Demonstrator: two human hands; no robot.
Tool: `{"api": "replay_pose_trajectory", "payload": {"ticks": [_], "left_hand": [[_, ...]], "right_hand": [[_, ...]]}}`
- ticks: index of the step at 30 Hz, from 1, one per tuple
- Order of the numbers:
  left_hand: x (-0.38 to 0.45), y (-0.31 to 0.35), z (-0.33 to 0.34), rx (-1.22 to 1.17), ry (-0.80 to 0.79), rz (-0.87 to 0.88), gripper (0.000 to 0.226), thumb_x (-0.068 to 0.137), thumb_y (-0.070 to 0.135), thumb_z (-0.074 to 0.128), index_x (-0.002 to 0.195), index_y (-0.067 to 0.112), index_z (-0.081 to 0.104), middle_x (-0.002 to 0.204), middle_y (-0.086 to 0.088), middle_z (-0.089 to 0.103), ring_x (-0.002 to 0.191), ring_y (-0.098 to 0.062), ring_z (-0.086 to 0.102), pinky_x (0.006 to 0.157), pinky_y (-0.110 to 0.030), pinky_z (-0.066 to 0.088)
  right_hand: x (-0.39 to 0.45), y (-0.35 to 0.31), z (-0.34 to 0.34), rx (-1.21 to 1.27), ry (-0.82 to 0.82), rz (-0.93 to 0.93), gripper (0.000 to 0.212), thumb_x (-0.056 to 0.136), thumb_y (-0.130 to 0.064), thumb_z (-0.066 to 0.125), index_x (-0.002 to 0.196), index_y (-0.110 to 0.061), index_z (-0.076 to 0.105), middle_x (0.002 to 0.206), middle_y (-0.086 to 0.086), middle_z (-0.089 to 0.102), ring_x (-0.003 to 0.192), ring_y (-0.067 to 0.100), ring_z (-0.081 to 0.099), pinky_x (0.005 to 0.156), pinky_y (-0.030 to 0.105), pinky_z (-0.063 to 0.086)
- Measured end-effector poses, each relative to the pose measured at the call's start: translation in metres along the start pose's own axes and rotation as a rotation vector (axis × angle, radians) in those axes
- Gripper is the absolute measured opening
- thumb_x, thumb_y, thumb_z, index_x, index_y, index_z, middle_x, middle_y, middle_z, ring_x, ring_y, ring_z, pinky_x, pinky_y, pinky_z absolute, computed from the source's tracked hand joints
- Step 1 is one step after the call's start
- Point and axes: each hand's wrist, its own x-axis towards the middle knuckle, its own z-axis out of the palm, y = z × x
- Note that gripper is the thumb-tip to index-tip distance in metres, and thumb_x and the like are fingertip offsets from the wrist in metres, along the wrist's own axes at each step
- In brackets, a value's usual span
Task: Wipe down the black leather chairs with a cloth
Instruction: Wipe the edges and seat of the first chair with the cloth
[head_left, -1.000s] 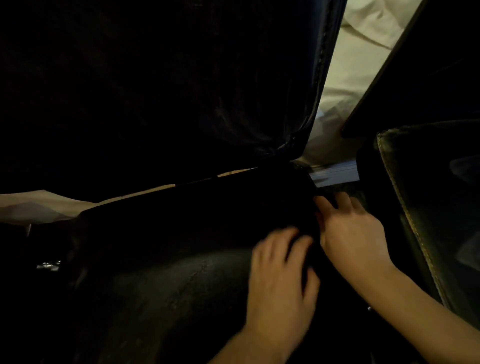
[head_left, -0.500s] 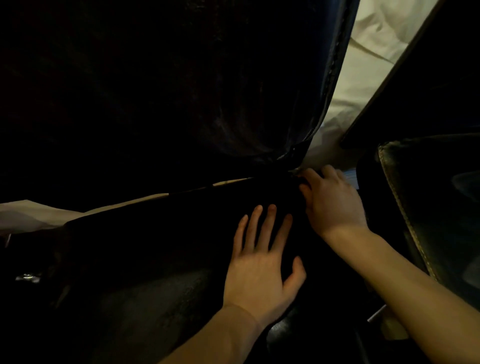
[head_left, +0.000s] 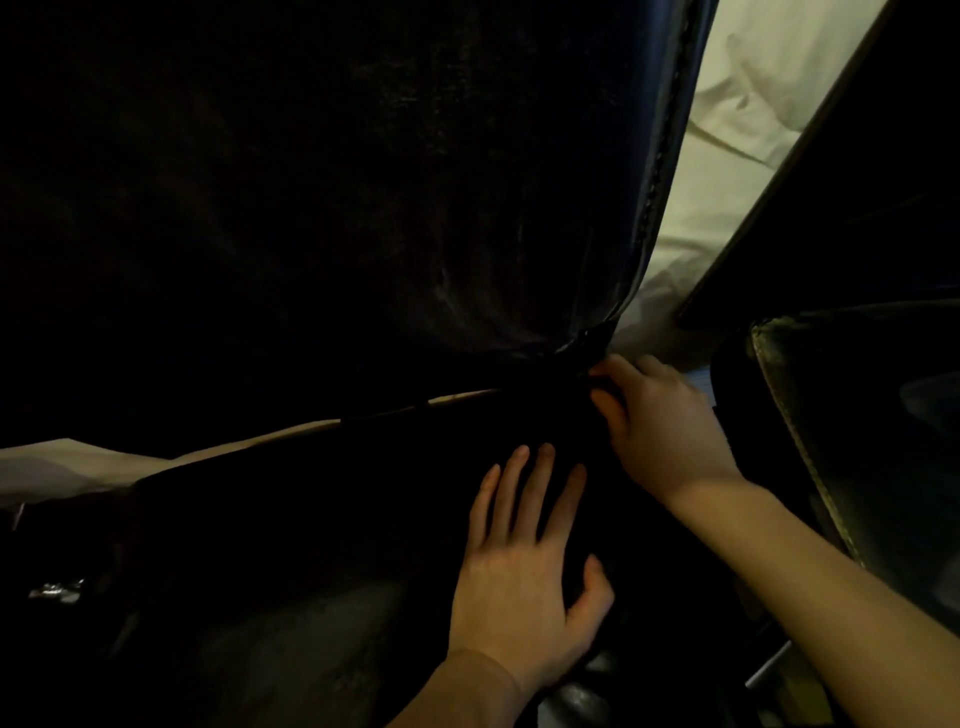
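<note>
The black leather chair fills the head view, its backrest (head_left: 415, 182) upright and its seat (head_left: 291, 525) below. My left hand (head_left: 524, 587) lies flat on the seat with straight, spread fingers. My right hand (head_left: 660, 426) sits at the seat's back right corner, where backrest and seat meet. Its thumb and curled fingers pinch a dark fold of material (head_left: 576, 384) there. It is too dark to tell cloth from leather.
A second dark chair (head_left: 857, 457) with pale stitched piping stands close on the right. White bedding (head_left: 737, 130) shows in the gap behind the two chairs. Pale fabric (head_left: 62, 467) lies at the far left, with a small shiny object (head_left: 54, 592) below it.
My left hand went from curled to flat and slid forward over the seat. My right hand moved up into the back right corner, where it stays.
</note>
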Motion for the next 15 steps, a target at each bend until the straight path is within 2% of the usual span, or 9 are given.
{"api": "replay_pose_trajectory", "payload": {"ticks": [4,7,9,13,15], "left_hand": [[0.000,0.000,-0.002,0.004,0.006,-0.003,0.074,0.080,0.054,0.052,0.149,0.028,0.044,0.162,-0.004,0.032,0.153,-0.022,0.022,0.117,-0.044,0.018],[0.000,-0.001,0.000,-0.008,0.018,0.006,0.076,0.078,0.054,0.053,0.150,0.030,0.041,0.163,-0.003,0.031,0.153,-0.022,0.022,0.118,-0.044,0.018],[0.000,-0.002,0.002,-0.025,0.030,0.009,0.077,0.077,0.054,0.054,0.150,0.031,0.041,0.163,-0.002,0.030,0.153,-0.022,0.022,0.118,-0.044,0.018],[-0.001,-0.003,0.006,-0.054,0.058,0.013,0.076,0.079,0.050,0.052,0.151,0.030,0.040,0.164,-0.002,0.028,0.153,-0.022,0.022,0.119,-0.045,0.018],[-0.001,-0.003,0.006,-0.061,0.064,0.014,0.076,0.081,0.049,0.051,0.153,0.030,0.038,0.164,-0.003,0.027,0.153,-0.022,0.020,0.119,-0.045,0.018]], "right_hand": [[0.005,-0.002,0.005,0.046,0.036,0.030,0.025,0.096,-0.028,0.052,0.119,-0.021,0.060,0.103,0.009,0.060,0.097,0.031,0.058,0.075,0.035,0.045],[-0.023,-0.003,-0.004,0.015,-0.018,0.057,0.027,0.094,-0.031,0.050,0.120,-0.025,0.058,0.107,0.005,0.059,0.100,0.028,0.058,0.075,0.034,0.046],[-0.048,-0.005,-0.010,0.008,-0.016,0.039,0.027,0.092,-0.029,0.048,0.117,-0.026,0.059,0.104,0.003,0.060,0.093,0.025,0.060,0.071,0.032,0.047],[-0.094,-0.007,-0.018,-0.075,-0.118,0.138,0.032,0.083,-0.024,0.063,0.115,-0.029,0.061,0.103,-0.001,0.061,0.089,0.021,0.064,0.070,0.032,0.053],[-0.119,-0.009,-0.021,-0.054,-0.141,0.192,0.034,0.075,-0.022,0.075,0.107,-0.028,0.065,0.097,-0.001,0.063,0.082,0.020,0.065,0.064,0.030,0.053]]}}
